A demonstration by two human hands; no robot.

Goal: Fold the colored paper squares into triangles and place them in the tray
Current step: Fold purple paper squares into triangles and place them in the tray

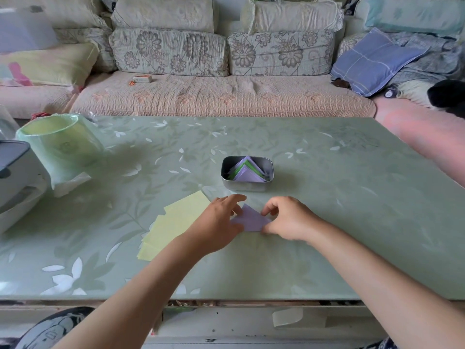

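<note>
A purple paper [251, 219] folded into a triangle lies flat on the green table, its point toward the tray. My left hand [218, 220] presses on its left edge with straight fingers. My right hand [285, 217] has curled fingers that pinch the right corner. A small metal tray [225, 178] stands just beyond the paper and holds several folded purple and green triangles. A fanned stack of yellow paper squares [176, 222] lies left of my left hand, partly under my wrist.
A green-wrapped cylinder [63, 147] lies at the table's left with a white appliance [15, 182] beside it. A sofa with cushions runs along the far side. The table's near edge [226, 297] is below my forearms.
</note>
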